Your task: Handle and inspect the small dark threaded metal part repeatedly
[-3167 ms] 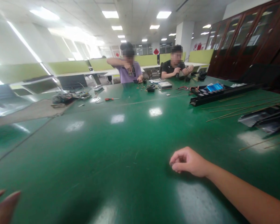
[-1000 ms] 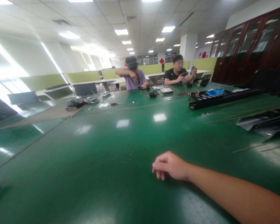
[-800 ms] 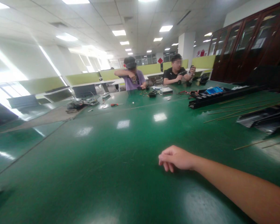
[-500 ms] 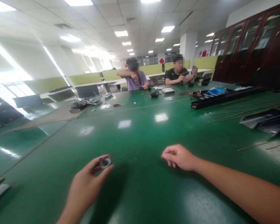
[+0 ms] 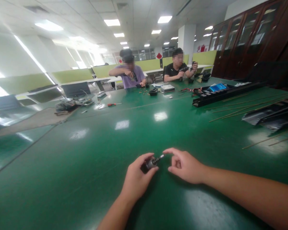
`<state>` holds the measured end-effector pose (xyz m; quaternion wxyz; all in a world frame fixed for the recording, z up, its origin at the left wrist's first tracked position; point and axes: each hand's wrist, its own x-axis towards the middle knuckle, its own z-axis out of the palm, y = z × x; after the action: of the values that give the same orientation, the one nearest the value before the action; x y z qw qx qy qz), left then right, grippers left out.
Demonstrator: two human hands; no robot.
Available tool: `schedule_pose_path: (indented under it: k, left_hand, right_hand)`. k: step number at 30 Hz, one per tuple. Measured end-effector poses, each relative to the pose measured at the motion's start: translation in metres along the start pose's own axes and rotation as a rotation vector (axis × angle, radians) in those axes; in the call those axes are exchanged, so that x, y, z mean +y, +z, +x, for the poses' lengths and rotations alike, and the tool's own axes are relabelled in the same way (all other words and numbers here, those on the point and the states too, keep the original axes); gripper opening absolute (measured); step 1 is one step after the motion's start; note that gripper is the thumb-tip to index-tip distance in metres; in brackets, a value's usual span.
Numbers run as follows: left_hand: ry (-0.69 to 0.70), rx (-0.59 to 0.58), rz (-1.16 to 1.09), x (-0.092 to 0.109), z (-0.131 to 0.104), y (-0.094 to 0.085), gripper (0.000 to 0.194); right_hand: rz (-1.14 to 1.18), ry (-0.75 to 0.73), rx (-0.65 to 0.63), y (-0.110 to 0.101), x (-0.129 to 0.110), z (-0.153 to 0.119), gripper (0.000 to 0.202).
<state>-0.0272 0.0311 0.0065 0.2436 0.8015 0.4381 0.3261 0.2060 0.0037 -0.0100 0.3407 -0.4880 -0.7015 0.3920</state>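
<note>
1. green table [image 5: 91, 153] spreads beneath both hands, with the dark part [image 5: 150, 164] above its near middle.
2. the left hand [image 5: 136, 179] is closed around the part, thumb on the near side and fingers on the far side. gripping the body this way seems to steady it and leave the thin shaft [image 5: 159, 157] free.
3. the shaft points towards the right hand [image 5: 191, 168], probably so that hand can get at its pale end.
4. the right hand is partly open: index stretched out to that end, thumb apart, other fingers curled. no held thing shows; whether the index touches the shaft, i cannot tell.
5. the screwdriver [image 5: 112, 104] lies well beyond the hands, and the black rail [image 5: 207, 101] off to the right, perhaps to leave elbow room.
6. two people, in purple [image 5: 140, 75] and black [image 5: 169, 71] tops, sit across the table.
</note>
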Motion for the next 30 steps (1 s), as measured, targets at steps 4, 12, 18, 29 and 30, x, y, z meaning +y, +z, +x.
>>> schedule_pose_path:
  k: [4,12,18,29,30]
  left_hand:
    - [0.003,-0.044,0.008,-0.003,0.004,0.002,0.029]
    - [0.149,-0.13,-0.019,0.0,0.0,0.003,0.028]
    - [0.211,-0.199,0.007,0.005,-0.005,0.007,0.033]
    - [0.24,-0.169,0.026,0.006,-0.006,0.006,0.034]
    - [0.24,-0.174,0.027,0.006,-0.006,0.006,0.033]
  right_hand:
    - [-0.02,-0.008,-0.037,-0.001,-0.001,-0.001,0.053]
    - [-0.068,-0.018,-0.052,0.001,-0.005,-0.005,0.047]
    - [-0.086,-0.04,-0.025,0.0,-0.006,-0.003,0.045]
    - [-0.058,-0.047,-0.041,-0.001,-0.005,-0.004,0.044]
    - [-0.055,-0.045,-0.038,-0.001,-0.005,-0.004,0.043]
